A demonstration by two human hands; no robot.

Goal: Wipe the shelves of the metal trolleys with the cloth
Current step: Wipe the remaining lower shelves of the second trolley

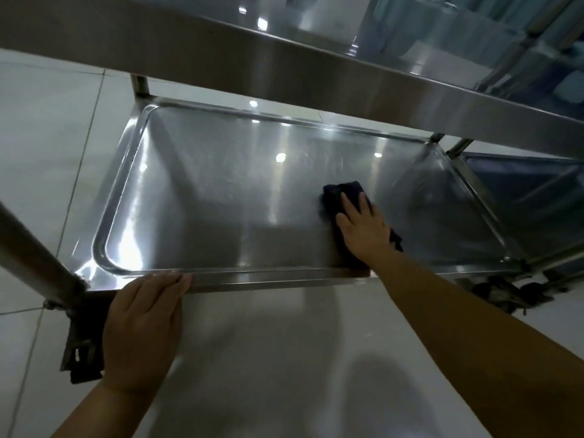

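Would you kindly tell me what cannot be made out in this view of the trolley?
Head view:
- cloth: largely covered by the right hand.
- upper shelf: far part cut off by the frame's upper edge.
- neighbouring trolley: cut off at the right edge.
- castor bracket: partly behind the left hand, dark.

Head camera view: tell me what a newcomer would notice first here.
The dark cloth stands out first, pressed flat under the right hand on the right half of the shiny lower shelf. Next comes the left hand, resting on that shelf's front rim near the left corner. The upper shelf cuts across the top of the view as a broad metal band.
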